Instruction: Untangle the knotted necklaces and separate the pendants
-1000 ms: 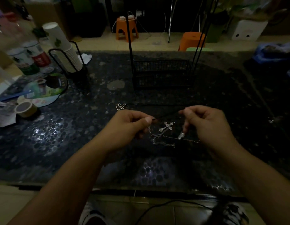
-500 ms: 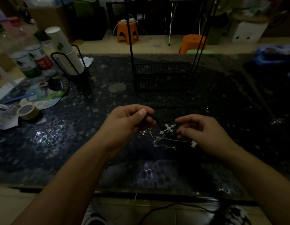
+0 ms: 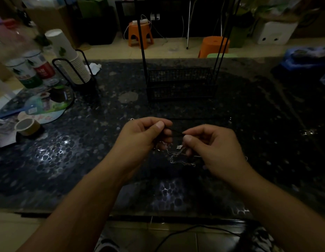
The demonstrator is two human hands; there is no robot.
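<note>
A person works at a dark, pebble-patterned table (image 3: 49, 160) in a dim room, both hands raised just above its middle. The left hand (image 3: 141, 137) pinches a thin black cord (image 3: 176, 132) between thumb and forefinger; the right hand (image 3: 212, 148) pinches the same cord a short way along. Below and between them a tangle of silver chains (image 3: 178, 157) hangs down onto the table, a small silver pendant (image 3: 179, 147) caught in it. At twelve o'clock from the hands stands a black wire basket (image 3: 179, 82). At ten o'clock, a stack of paper cups (image 3: 67, 55) leans in a black holder beside two canisters (image 3: 30, 70), and a roll of tape (image 3: 27, 126) lies at nine o'clock. Beyond the far edge, two orange stools (image 3: 139, 33) stand on the tiled floor.
</note>
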